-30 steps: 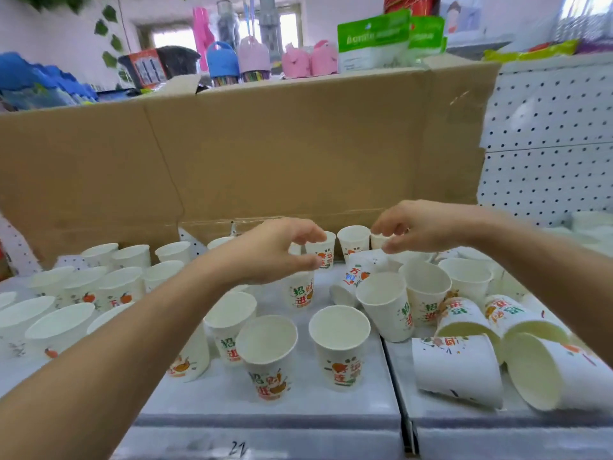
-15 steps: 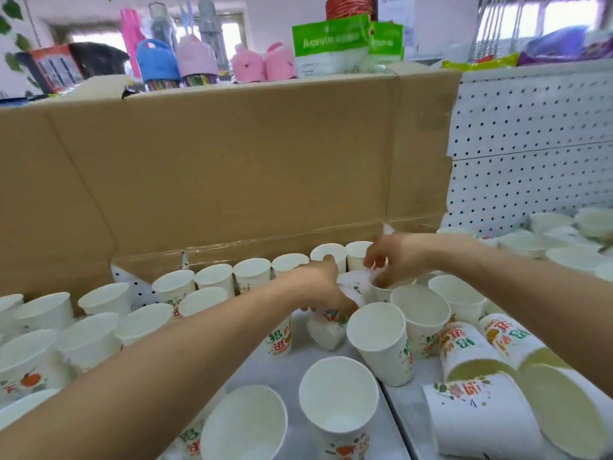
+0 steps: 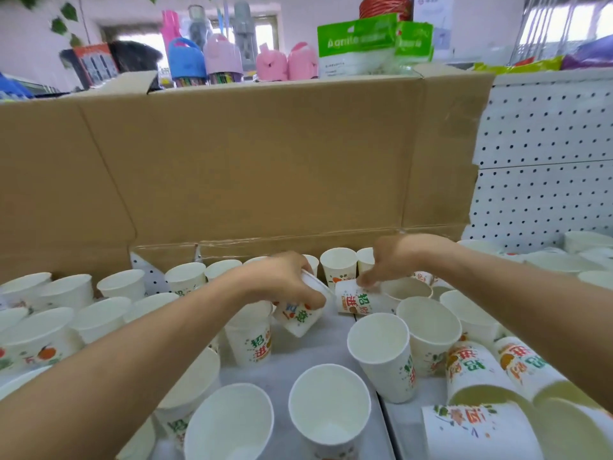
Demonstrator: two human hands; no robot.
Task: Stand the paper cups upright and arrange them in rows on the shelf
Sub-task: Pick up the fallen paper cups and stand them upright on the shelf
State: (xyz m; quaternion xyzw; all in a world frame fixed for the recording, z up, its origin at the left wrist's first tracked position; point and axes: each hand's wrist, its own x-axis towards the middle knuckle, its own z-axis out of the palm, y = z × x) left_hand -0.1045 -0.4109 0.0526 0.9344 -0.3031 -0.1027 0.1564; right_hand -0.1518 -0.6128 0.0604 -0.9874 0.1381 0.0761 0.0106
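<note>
White paper cups with orange and green print cover the pale shelf (image 3: 331,353). My left hand (image 3: 282,280) grips the rim of a tilted cup (image 3: 298,318) lifted just above the shelf. My right hand (image 3: 394,260) pinches a cup lying on its side (image 3: 356,298) right beside it. Upright cups stand in rows at the left (image 3: 66,290) and along the back (image 3: 338,265). Several cups lie tipped over at the right front (image 3: 471,370).
A tall cardboard sheet (image 3: 265,161) stands directly behind the cups. A white pegboard panel (image 3: 547,161) rises at the right, with more cups below it. Two upright cups (image 3: 328,410) stand close to the front edge. Bottles and packets sit on top behind the cardboard.
Both hands have come down from above the back row onto two cups in the middle. My left hand has lifted and tilted one. The camera has dipped and moved closer.
</note>
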